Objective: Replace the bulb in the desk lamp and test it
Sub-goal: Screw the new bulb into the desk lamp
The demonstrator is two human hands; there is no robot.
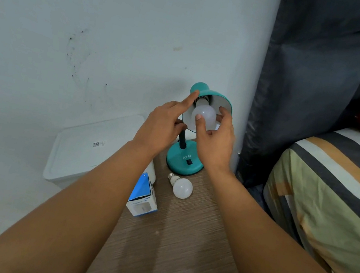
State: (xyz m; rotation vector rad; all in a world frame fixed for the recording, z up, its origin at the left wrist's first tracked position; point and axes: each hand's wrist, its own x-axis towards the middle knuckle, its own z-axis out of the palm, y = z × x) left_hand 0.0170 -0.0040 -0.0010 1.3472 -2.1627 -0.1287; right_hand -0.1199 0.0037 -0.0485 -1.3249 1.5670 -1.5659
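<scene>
A teal desk lamp (184,161) stands at the far end of a narrow wooden table (180,243), its shade (217,95) tilted toward me. A white bulb (206,113) sits in the shade's socket. My right hand (216,140) grips this bulb with thumb and fingers around it. My left hand (164,126) holds the shade's left rim, its index finger stretched up along the shade's neck. A second white bulb (181,186) lies loose on the table in front of the lamp base. The lamp is unlit.
A blue and white bulb box (142,198) lies on the table's left side, with a white object behind it. A white plastic bin (91,147) stands left of the table by the wall. A striped bed (330,197) and dark curtain (302,85) are on the right.
</scene>
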